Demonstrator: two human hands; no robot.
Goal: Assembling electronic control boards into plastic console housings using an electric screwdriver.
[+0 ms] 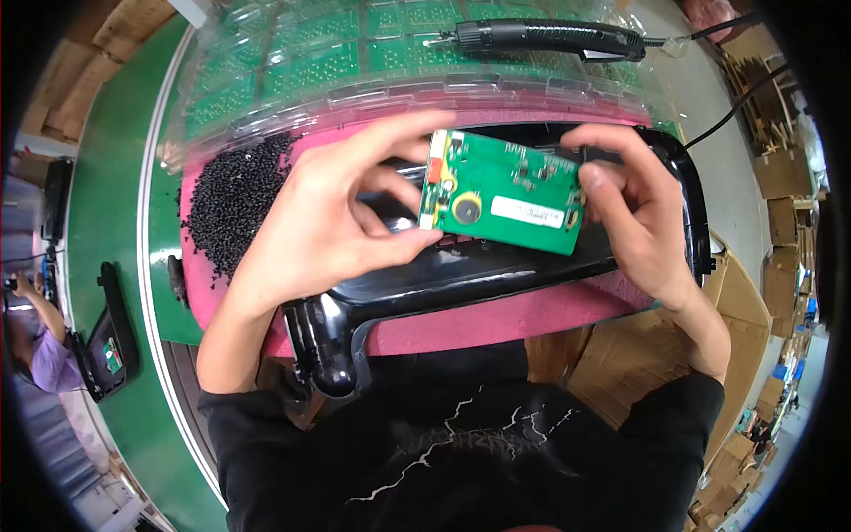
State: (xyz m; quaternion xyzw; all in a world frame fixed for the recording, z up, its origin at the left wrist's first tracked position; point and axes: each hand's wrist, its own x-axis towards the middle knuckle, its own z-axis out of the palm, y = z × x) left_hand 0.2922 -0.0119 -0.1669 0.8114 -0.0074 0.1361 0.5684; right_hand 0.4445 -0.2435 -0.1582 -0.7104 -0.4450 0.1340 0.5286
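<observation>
A green circuit board (505, 190) with a white label, a round dark component and a red part at its left end is held up, slightly tilted. My left hand (332, 208) grips its left end, thumb at the lower corner and fingers behind the upper edge. At its right end, my right hand (631, 199) pinches the edge between thumb and bent fingers. Beneath the board lies a glossy black plastic housing (496, 279), with a rounded cylindrical end at the lower left. The board hides part of the housing.
A heap of small black screws (235, 199) lies left on the pink mat (425, 332). Behind, a black electric screwdriver (550, 40) rests on clear trays (328, 66) of green boards. Another black housing (111, 341) is at far left, near a person (49, 350). Cardboard (647, 363) stands right.
</observation>
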